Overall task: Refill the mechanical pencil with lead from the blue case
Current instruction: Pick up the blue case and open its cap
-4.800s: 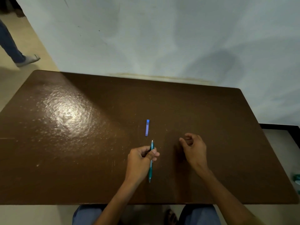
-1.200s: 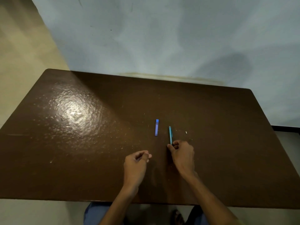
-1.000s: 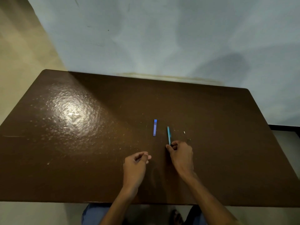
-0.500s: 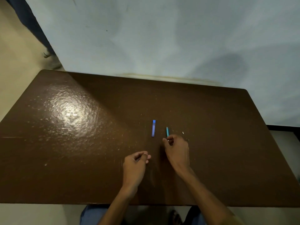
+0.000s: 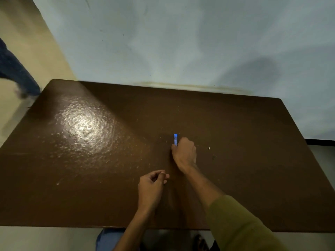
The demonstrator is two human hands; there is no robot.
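The blue lead case (image 5: 175,138) lies upright-in-view on the brown table (image 5: 90,187), a little right of centre. My right hand (image 5: 184,153) reaches over it, curled fingers closed on the case's near end, so only the far half shows. The mechanical pencil is out of sight, possibly under that hand. My left hand (image 5: 151,188) rests nearer the front edge with thumb and forefinger pinched together. I cannot make out anything between them.
A tiny white piece (image 5: 209,148) lies on the table right of my right hand. A pale wall runs behind the table. Someone's blue-trousered leg (image 5: 16,73) stands on the floor at the far left.
My right hand moved left from the teal pencil to the blue case and closed on its near end; the pencil no longer shows. The left hand stayed pinched in place.
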